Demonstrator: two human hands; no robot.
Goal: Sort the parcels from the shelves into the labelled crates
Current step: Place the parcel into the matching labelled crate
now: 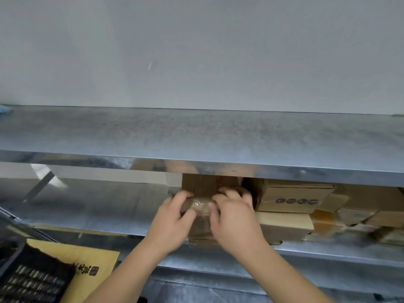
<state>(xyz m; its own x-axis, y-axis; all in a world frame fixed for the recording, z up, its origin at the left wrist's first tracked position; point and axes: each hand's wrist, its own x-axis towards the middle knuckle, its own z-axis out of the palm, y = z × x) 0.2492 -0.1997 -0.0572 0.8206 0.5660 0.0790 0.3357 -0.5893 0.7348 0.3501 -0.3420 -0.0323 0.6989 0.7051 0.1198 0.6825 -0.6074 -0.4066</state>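
A plain pale grey wall [196,47] fills the upper half of the view, evenly lit and marked by one small light scratch [150,66]. Below it a metal rack runs across: a dull, speckled upper shelf [196,132] with a shiny front lip [306,172], and a lower shelf [87,206] of the same metal. A slanted brace [38,186] shows at the back left.

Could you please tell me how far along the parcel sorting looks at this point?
Done: the top shelf looks bare. In hand: left hand and right hand both grip one taped parcel on the lower shelf. Left: stacked boxes beside it; the black crate waits lower left.
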